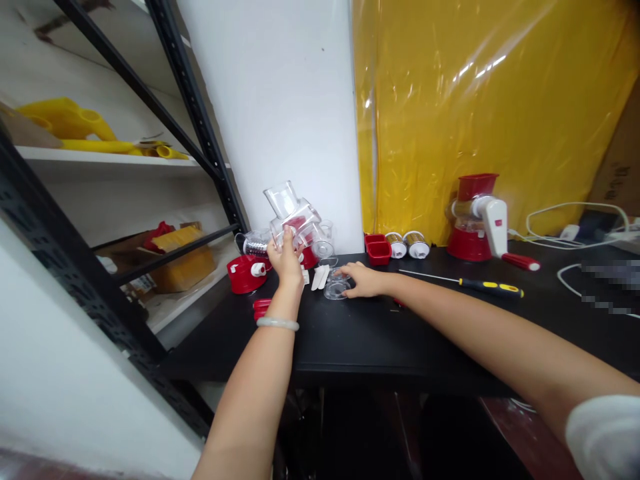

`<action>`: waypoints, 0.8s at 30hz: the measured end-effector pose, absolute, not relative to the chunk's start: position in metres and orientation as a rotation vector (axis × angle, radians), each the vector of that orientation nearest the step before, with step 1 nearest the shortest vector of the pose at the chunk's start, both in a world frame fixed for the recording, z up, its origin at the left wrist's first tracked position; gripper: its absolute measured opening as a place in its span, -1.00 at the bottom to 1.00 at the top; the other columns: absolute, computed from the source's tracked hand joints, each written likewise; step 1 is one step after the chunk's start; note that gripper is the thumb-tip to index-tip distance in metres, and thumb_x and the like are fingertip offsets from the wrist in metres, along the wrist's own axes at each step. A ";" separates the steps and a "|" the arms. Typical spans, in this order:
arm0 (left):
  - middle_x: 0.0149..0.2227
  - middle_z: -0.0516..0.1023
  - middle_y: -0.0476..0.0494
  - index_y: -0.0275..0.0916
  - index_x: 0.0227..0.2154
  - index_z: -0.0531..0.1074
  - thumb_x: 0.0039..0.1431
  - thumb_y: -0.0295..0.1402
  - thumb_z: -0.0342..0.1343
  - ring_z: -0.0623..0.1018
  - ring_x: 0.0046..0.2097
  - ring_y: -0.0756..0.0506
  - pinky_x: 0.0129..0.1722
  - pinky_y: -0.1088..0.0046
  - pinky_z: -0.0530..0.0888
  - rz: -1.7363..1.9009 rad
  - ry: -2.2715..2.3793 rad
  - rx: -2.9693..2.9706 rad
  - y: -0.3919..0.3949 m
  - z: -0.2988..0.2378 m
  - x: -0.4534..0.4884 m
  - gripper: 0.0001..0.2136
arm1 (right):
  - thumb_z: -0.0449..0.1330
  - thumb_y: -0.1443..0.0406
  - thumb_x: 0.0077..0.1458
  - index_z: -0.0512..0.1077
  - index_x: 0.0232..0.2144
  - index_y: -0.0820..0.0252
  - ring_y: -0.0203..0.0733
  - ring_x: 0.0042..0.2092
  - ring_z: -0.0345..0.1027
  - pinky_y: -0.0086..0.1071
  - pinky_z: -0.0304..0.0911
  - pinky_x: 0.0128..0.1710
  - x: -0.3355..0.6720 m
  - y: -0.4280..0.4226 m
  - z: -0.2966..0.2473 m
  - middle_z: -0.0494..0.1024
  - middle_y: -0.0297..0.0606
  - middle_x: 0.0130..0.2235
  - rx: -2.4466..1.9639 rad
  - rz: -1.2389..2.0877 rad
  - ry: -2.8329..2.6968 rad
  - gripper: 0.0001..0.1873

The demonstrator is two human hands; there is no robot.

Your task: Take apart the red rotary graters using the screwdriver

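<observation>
My left hand (285,260) is closed around a clear plastic grater housing (281,200) with a square chute, raised over the back of the black table (360,333). My right hand (361,279) has its fingers curled on a round clear plastic piece (336,289) that rests on the table. White handle arms (321,277) lie between the hands. Beside my left hand sits a red grater base (246,273), with red handle grips (261,308) in front of it. A metal grating drum (256,243) lies behind the base, partly covered.
Farther right stand a red food pusher (378,249) and two grating drums (416,245). An assembled rotary grater (470,220) is at the back right. A yellow-and-black screwdriver (487,287) lies before it, near white cables (575,207). A black shelf rack (190,100) borders the left.
</observation>
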State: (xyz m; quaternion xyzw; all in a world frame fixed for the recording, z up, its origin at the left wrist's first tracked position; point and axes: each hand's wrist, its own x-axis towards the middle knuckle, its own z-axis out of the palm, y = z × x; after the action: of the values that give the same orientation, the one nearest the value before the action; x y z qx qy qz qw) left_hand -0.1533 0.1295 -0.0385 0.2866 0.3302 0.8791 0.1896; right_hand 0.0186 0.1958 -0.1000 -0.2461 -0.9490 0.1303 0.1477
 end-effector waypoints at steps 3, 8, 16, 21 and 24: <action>-0.10 0.51 -0.17 -0.19 -0.19 0.36 -0.03 -0.12 0.30 0.56 -0.06 -0.10 -0.26 0.49 0.53 2.469 0.913 0.809 0.130 -0.040 -0.154 -0.60 | 0.31 0.16 -0.05 0.35 0.12 0.21 0.07 0.01 0.24 -0.10 0.18 0.04 0.019 0.195 -0.099 0.40 -0.03 -0.06 -0.714 0.366 -2.727 -0.33; -0.06 0.51 -0.16 -0.17 -0.19 0.40 0.01 -0.09 0.28 0.56 -0.06 -0.10 -0.21 0.45 0.54 2.359 0.785 0.763 0.127 -0.038 -0.148 -0.63 | 0.24 0.15 0.05 0.23 0.18 0.25 0.07 0.08 0.22 -0.01 0.17 0.09 0.027 0.193 -0.088 0.34 0.03 0.01 -0.586 0.378 -2.417 -0.33; -0.12 0.53 -0.28 -0.25 -0.17 0.44 0.09 0.19 0.03 0.57 -0.10 -0.14 -0.14 0.33 0.54 1.756 0.619 0.781 0.117 -0.042 -0.122 -0.45 | 0.33 -0.05 -0.10 -0.42 0.32 0.05 0.12 0.32 -0.05 0.09 0.11 0.18 0.024 0.160 -0.066 -0.15 0.15 0.32 -0.363 0.667 -1.830 0.24; -0.06 0.52 -0.20 -0.13 -0.08 0.41 0.07 0.22 0.01 0.55 -0.10 -0.13 -0.11 0.24 0.51 1.539 0.769 1.001 0.118 -0.055 -0.110 -0.44 | 0.29 -0.05 -0.06 -0.33 0.28 0.09 0.01 0.18 0.23 -0.05 0.21 0.15 0.021 0.150 -0.059 0.13 0.09 0.20 -0.440 0.684 -1.662 0.12; -0.04 0.50 -0.26 -0.16 -0.09 0.41 0.03 0.17 0.10 0.54 -0.06 -0.15 -0.12 0.25 0.50 1.494 0.848 1.040 0.120 -0.060 -0.108 -0.45 | 0.27 -0.01 -0.04 -0.24 0.23 0.09 -0.01 0.05 0.36 -0.08 0.31 0.06 0.027 0.156 -0.056 0.26 0.04 0.10 -0.576 0.656 -1.606 0.00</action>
State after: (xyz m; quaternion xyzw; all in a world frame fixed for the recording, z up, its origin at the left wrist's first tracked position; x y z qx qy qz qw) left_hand -0.1083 0.1198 -0.0601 0.4369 0.3562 0.6276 0.5370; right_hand 0.0269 0.1559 -0.0561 -0.2493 -0.6957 0.2844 0.6107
